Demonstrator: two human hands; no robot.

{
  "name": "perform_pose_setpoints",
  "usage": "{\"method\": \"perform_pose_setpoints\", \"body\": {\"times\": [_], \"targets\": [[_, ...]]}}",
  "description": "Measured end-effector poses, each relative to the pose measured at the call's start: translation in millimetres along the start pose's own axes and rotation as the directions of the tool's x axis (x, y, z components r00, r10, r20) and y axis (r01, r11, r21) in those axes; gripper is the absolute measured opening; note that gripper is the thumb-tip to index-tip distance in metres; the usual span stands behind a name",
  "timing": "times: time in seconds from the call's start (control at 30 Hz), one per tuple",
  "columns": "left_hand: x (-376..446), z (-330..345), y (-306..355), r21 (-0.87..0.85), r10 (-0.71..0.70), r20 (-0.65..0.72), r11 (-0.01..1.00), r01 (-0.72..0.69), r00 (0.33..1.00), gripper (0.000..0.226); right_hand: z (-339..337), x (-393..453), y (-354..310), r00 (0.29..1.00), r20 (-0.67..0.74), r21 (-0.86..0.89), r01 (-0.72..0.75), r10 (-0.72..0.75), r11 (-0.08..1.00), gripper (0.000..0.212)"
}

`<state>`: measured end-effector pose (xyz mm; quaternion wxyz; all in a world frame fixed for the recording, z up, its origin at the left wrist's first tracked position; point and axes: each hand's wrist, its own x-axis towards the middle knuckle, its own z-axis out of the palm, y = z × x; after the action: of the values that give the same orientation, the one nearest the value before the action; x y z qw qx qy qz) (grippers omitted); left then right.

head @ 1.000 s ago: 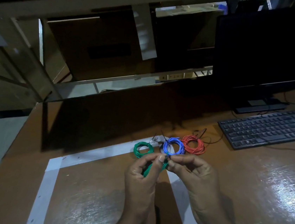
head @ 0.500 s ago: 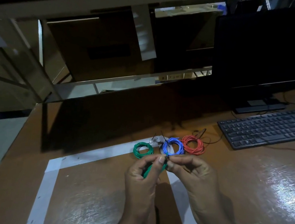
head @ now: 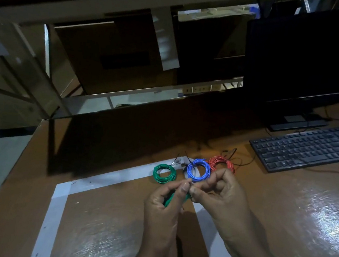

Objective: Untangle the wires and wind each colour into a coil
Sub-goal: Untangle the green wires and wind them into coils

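Three wound coils lie in a row on the brown table: a green coil (head: 164, 173), a blue coil (head: 198, 170) and a red coil (head: 221, 164), partly hidden by my right hand. Both hands are raised just in front of them. My left hand (head: 163, 208) grips a second bundle of green wire (head: 170, 200), mostly hidden in the fingers. My right hand (head: 217, 199) pinches something thin at that bundle's top end, thumb against forefinger; what it is I cannot make out.
White tape (head: 57, 196) marks a rectangle on the table. A black keyboard (head: 308, 148) lies at the right, with a dark monitor (head: 307, 59) behind it. Thin dark ties (head: 178, 161) and loose dark leads (head: 239, 160) lie beside the coils. A dark panel stands behind.
Both hands stay in about the same place. My right hand's fingers have shifted slightly at the top of the green bundle. The three coils have not moved.
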<state>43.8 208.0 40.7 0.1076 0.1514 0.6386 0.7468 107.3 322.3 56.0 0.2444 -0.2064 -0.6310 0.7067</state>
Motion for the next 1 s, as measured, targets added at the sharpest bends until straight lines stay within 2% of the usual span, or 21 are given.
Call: {"method": "perform_pose_setpoints", "body": {"times": [0.13, 0.43, 0.6, 0.7, 0.9, 1.0], "targets": [[-0.6, -2.7, -0.1, -0.017, -0.007, -0.002, 1.000, 0.007, 1.000, 0.017, -1.6, 1.8, -2.2, 0.998, 0.053, -0.106, -0.011, 0.017, 0.994, 0.031], [-1.9, -4.4, -0.6, 0.043, 0.000, -0.007, 0.999, 0.000, 1.000, 0.018, 2.4, -1.7, -1.2, 0.993, 0.100, -0.249, 0.084, -0.061, 0.965, 0.008], [-1.5, -1.2, -0.7, 0.030, 0.001, -0.015, 1.000, -0.001, 1.000, 0.009, 10.7, -10.1, -10.1, 0.989, 0.115, -0.458, 0.140, -0.097, 0.878, 0.011], [1.3, -2.5, -4.2, 0.087, 0.014, -0.028, 0.996, -0.011, 0.999, 0.016, 14.5, -15.5, -15.5, 0.982, 0.138, -0.532, 0.181, -0.125, 0.828, 0.017], [6.2, -6.2, -12.0, 0.112, 0.010, -0.034, 0.994, -0.006, 0.999, 0.018, 14.4, -16.1, -14.9, 0.991, 0.096, -0.546, 0.133, -0.096, 0.827, 0.018], [2.4, -6.6, -9.3, 0.051, -0.026, 0.038, 0.998, 0.024, 0.999, 0.012, 13.6, -8.7, -11.9, 0.999, 0.032, -0.423, 0.035, -0.024, 0.906, 0.019]]}}
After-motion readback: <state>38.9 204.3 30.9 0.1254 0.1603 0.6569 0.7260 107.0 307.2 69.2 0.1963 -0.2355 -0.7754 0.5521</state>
